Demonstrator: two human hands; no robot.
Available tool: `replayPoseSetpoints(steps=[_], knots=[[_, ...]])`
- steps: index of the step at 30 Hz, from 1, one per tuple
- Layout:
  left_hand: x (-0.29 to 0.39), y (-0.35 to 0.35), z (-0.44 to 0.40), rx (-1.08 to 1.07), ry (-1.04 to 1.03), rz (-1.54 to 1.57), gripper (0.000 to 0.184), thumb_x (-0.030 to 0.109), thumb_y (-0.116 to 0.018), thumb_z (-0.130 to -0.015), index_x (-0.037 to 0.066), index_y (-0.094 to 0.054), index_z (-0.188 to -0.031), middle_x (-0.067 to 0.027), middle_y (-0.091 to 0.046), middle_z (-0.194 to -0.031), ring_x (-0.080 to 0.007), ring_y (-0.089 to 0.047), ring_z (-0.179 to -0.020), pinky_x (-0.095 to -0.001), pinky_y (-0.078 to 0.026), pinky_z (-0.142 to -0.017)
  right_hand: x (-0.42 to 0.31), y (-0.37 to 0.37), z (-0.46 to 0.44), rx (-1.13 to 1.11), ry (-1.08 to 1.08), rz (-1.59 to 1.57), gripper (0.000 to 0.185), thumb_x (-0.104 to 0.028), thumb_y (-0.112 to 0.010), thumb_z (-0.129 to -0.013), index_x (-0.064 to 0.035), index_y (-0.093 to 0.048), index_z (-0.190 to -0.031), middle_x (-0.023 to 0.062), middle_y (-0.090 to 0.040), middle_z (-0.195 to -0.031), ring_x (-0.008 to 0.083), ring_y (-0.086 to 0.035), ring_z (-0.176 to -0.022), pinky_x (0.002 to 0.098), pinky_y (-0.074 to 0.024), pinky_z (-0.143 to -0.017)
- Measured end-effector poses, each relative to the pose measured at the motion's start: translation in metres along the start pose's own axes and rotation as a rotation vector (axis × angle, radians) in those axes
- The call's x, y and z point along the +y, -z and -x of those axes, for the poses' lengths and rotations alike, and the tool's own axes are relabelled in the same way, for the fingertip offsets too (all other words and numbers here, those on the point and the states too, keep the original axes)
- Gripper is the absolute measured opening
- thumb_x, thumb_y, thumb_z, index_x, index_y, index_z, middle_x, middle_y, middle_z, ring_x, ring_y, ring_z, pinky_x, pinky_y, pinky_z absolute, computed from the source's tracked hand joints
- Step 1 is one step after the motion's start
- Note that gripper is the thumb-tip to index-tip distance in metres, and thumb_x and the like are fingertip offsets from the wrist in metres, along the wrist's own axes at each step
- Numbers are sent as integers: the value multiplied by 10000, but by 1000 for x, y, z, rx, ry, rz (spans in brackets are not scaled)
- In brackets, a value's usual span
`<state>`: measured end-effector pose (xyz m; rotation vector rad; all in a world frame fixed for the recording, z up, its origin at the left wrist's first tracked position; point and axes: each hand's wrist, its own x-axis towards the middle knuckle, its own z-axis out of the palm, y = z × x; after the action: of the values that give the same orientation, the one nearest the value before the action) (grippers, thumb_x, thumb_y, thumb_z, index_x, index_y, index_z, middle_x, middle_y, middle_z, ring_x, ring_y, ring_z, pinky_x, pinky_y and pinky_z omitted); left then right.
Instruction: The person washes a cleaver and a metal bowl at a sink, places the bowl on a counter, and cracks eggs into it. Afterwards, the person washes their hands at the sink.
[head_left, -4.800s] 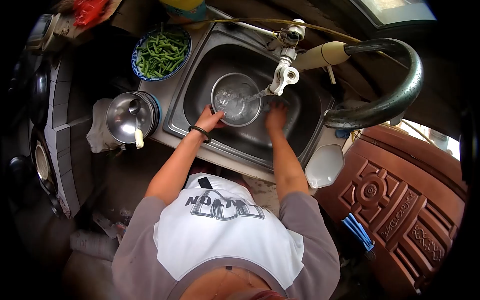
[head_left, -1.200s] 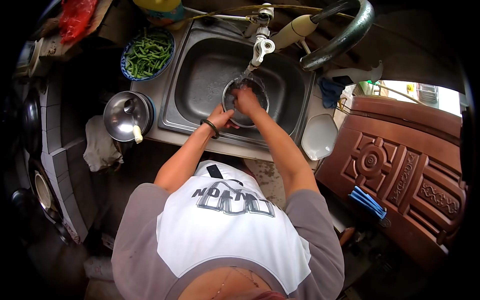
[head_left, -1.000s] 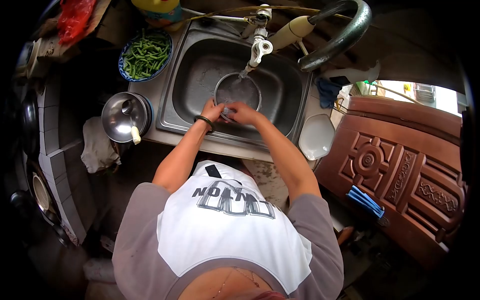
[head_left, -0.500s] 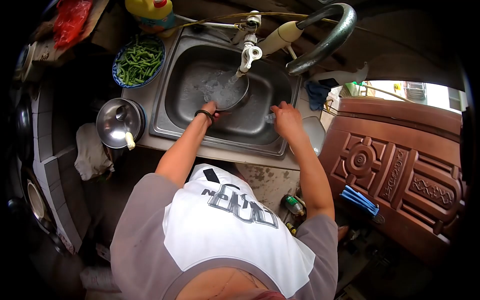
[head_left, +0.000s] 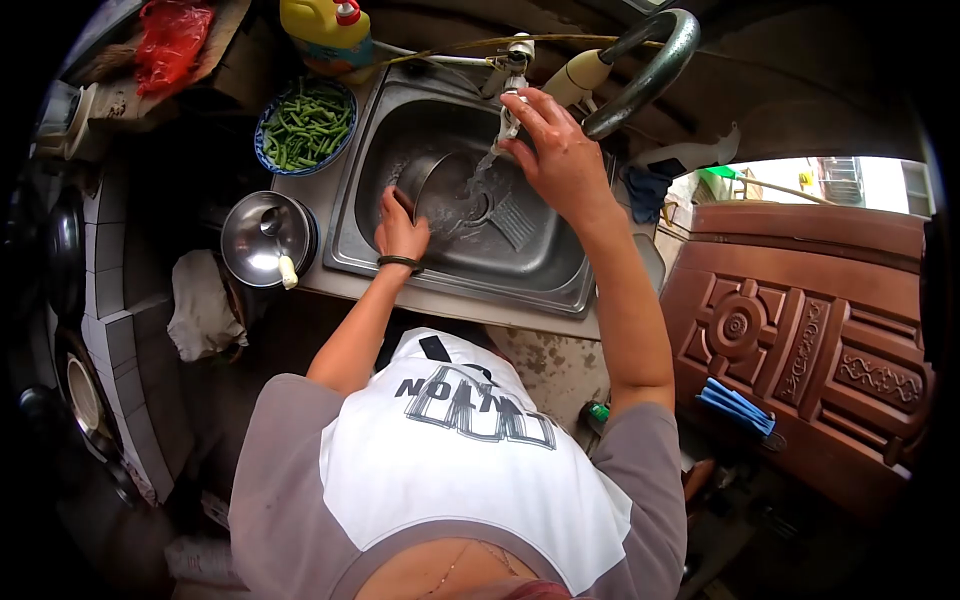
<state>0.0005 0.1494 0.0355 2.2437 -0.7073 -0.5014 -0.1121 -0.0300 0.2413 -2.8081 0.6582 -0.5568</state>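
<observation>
In the head view, my left hand point(head_left: 402, 236) grips the rim of a metal bowl point(head_left: 432, 183), which is tipped on its side in the steel sink point(head_left: 345, 245). My right hand point(head_left: 562, 150) is at the white tap point(head_left: 507, 125), thumb and fingers around its handle, which they partly cover. Running water point(head_left: 483, 172) falls from the spout into the sink beside the bowl. On the sink bottom lies a striped grey shape point(head_left: 513, 226) that I cannot make out clearly. A dark bracelet circles my left wrist.
Cut green beans fill a blue-rimmed bowl point(head_left: 263, 140) left of the sink. Nearby are a metal bowl point(head_left: 245, 240) with a ladle point(head_left: 277, 240) and a yellow jug point(head_left: 325, 35). A curved faucet pipe point(head_left: 685, 55) arches behind; a brown carved door point(head_left: 790, 330) stands right.
My right hand has gone from the sink's right side up to the tap. My left hand has shifted left, and the bowl, under the stream and holding water before, is now tipped aside.
</observation>
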Motion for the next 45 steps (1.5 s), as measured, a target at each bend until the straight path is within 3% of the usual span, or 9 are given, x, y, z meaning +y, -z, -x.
replayPoseSetpoints(steps=[3, 11, 18, 20, 23, 24, 26, 38, 45], knots=[[3, 24, 9, 179, -195, -49, 820, -1, -699, -671, 58, -297, -1384, -186, -468, -1286, -404, -610, -971, -432, -519, -724, -4, 8, 0, -28, -34, -6, 470, -240, -746, -773, -137, -620, -1213, 95, -589, -1262, 280, -636, -1022, 390, -525, -852], [-3, 60, -1, 491, -624, -31, 760, -36, -687, -661, 27, -407, -1365, -176, -494, -1275, -383, -535, -1152, -417, -499, -888, -6, 5, -6, 34, -2, 107, 360, -290, -745, -774, -122, -658, -1080, 66, -687, -1016, 255, -677, -893, 359, -529, -714], [21, 71, 12, 621, -569, 145, 638, -14, -657, -728, 11, -437, -1327, -196, -502, -1231, -359, -550, -1139, -404, -490, -888, -43, -10, -26, -27, -355, 394, 405, -491, -681, -810, -87, -664, -830, 60, -681, -727, 236, -697, -747, 372, -505, -626], [19, 69, 22, 610, -470, 210, 612, -14, -624, -754, 8, -429, -1334, -175, -520, -1210, -329, -550, -1133, -394, -485, -880, -40, -8, -16, -27, -369, 260, 476, -453, -687, -820, -108, -613, -1141, 73, -676, -969, 234, -691, -835, 384, -530, -683], [-12, 24, 32, 292, -65, 941, 490, 10, -560, -806, 4, -460, -1285, -121, -575, -1099, -258, -596, -1012, -365, -494, -816, -21, -22, 44, 95, -355, -32, 736, -381, -692, -839, -182, -350, -1460, 40, -544, -1293, 214, -669, -896, 382, -549, -753], [11, 44, 51, 52, 309, 1025, 299, 97, -581, -858, -18, -560, -1133, -96, -633, -993, -229, -622, -857, -363, -493, -815, -24, -18, 73, 153, -359, -86, 685, -344, -703, -839, -164, -403, -1428, 59, -562, -1257, 200, -659, -820, 354, -538, -724], [6, 40, 75, -308, 492, 1072, 205, 121, -570, -860, -8, -593, -1017, -112, -647, -974, -214, -624, -817, -353, -505, -770, -29, -11, 149, 194, -389, -136, 595, -270, -708, -845, -129, -475, -1375, 79, -585, -1198, 184, -646, -738, 327, -525, -689], [116, -57, 367, -1331, 321, 979, 295, 86, -539, -856, -53, -539, -1116, -138, -634, -1005, -244, -650, -896, -393, -539, -853, -165, -6, 748, -357, -1358, -89, 448, -303, -671, -848, -114, -589, -1247, 126, -608, -1173, 295, -636, -987, 428, -492, -859], [144, -177, 490, -1657, 355, 772, 264, 113, -542, -859, -24, -579, -1082, -113, -655, -1041, -237, -650, -952, -392, -523, -889, -290, 43, 902, 20, -1826, -324, 479, -345, -664, -865, -96, -580, -1266, 171, -627, -1172, 342, -613, -1068, 430, -489, -888]])
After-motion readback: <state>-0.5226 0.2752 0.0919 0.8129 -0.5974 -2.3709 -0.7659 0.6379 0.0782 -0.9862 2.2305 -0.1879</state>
